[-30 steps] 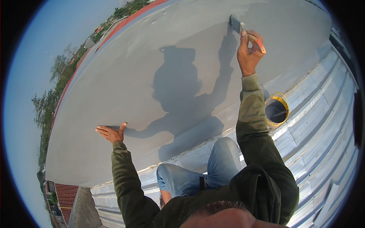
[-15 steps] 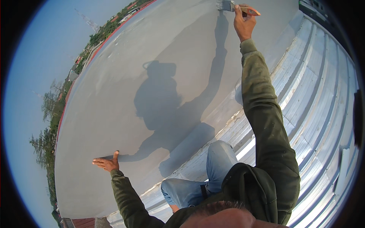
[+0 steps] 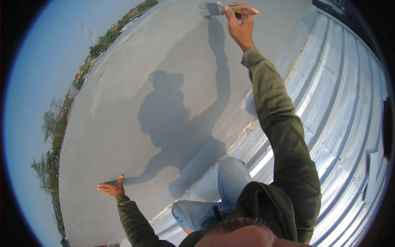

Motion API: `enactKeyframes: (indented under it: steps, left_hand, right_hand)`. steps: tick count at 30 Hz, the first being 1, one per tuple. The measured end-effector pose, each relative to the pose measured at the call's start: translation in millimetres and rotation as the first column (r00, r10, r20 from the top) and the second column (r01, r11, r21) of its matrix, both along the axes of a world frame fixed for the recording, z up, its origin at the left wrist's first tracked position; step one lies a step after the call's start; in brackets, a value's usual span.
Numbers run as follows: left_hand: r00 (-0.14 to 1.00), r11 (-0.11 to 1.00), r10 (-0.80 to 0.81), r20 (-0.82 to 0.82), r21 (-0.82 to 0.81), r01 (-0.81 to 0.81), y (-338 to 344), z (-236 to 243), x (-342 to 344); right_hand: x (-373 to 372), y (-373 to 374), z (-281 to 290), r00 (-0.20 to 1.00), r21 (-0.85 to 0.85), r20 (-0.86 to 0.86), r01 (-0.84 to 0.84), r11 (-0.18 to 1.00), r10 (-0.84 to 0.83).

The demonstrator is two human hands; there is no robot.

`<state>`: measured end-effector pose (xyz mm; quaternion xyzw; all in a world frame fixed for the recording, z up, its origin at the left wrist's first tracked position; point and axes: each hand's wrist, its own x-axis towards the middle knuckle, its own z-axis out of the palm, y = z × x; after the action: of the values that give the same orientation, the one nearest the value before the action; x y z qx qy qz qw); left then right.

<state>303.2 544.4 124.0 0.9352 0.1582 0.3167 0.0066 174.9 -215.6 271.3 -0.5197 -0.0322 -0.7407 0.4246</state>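
My right hand [image 3: 240,29] grips a paintbrush [image 3: 240,10] by its orange handle at the top of the view. The brush's wide grey bristles point left and meet the smooth grey wall [image 3: 103,123]. Lower left, my left hand [image 3: 112,188] rests flat on that wall, fingers extended and thumb raised. It holds nothing. My shadow, with both arms spread, falls across the wall's middle.
A ribbed metal sheet roof [image 3: 329,82] runs along the wall's foot on the right, where my bent knees [image 3: 234,177] are. A loose metal strip [image 3: 371,175] lies on it. Beyond the wall's left edge are trees [image 3: 51,160] and a lattice tower [image 3: 87,31].
The paintbrush and my right hand have moved left along the wall, and more of the bristles now shows. My left hand stays on the wall while the view has shifted a little.
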Motion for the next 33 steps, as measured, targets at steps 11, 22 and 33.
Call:
enactKeyframes:
  steps: [11, 22, 33]
  left_hand:
    - [0.997, 0.998, -0.048, 0.065, 0.032, 0.046, 11, -2, 3]
    - [0.997, 0.998, -0.036, 0.074, 0.058, 0.032, -1, -7, 5]
    - [0.999, 1.0, 0.007, 0.044, -0.009, -0.006, 4, 6, -8]
  right_hand:
    - [13, 103, 0, 0.972, -0.455, 0.025, 0.219, 0.863, -0.234]
    - [-27, -96, 35, 0.967, 0.071, -0.126, 0.23, 0.971, -0.221]
    - [25, 116, 32, 0.964, -0.429, 0.025, 0.248, 0.869, -0.263]
